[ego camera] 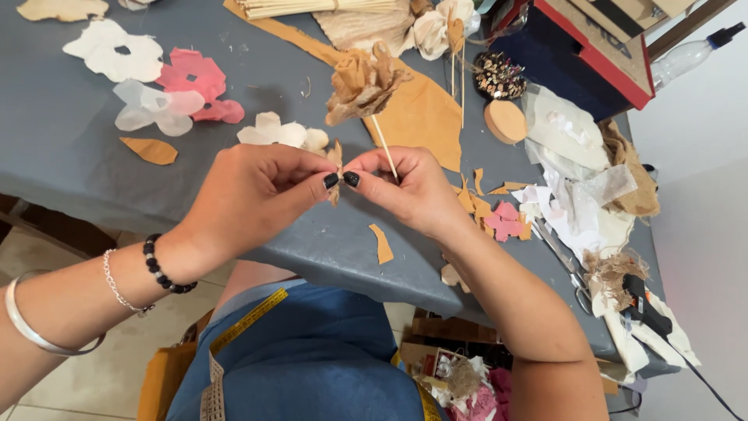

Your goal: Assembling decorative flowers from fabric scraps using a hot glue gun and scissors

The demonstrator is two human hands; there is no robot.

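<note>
We see a small tan fabric scrap (336,168) pinched between both hands at the table's near edge. The left hand (253,195) closes on it with thumb and forefinger; the right hand (409,191) grips it from the other side and also holds a thin wooden stick (383,146). The stick runs up toward 11 o'clock to a crumpled tan flower (365,82). At 10 o'clock of the hands lie cream petals (282,134), and farther out pink cutouts (199,84) and white cutouts (113,51). At 3 o'clock sits a heap of scraps (573,206); at 4 o'clock, scissors (565,261). All rests on the grey table (62,148).
</note>
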